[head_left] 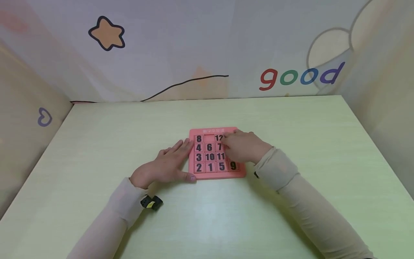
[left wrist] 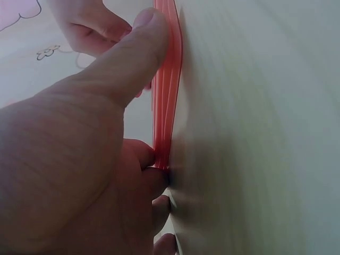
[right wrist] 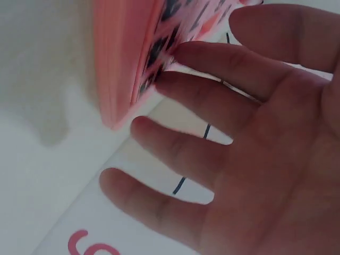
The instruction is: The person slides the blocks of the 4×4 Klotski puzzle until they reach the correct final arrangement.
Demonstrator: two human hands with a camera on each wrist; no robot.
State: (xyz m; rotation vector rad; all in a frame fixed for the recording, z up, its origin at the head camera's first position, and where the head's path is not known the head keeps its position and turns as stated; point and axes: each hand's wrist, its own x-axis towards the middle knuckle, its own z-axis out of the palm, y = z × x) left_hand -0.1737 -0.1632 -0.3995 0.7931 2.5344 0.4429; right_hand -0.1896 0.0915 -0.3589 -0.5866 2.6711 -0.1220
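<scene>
A pink number slide puzzle (head_left: 220,176) lies flat on the table, its black numerals facing me. The gap in its top row (head_left: 209,138) sits between the 8 tile (head_left: 198,139) and the 12 tile (head_left: 219,137). Along the puzzle's left edge my left hand (head_left: 168,163) rests with straight fingers, its thumb at the near left corner. My right hand (head_left: 244,145) reaches over the right side and covers part of the right column. In the right wrist view its extended index and middle fingertips (right wrist: 167,82) touch the tiles, while the other fingers are spread.
The pale green table (head_left: 97,144) extends around the puzzle. Behind it stands a printed backdrop (head_left: 181,46) with a star and the word "good"; side panels rise at left and right. A black strap (head_left: 152,203) hangs at the left cuff.
</scene>
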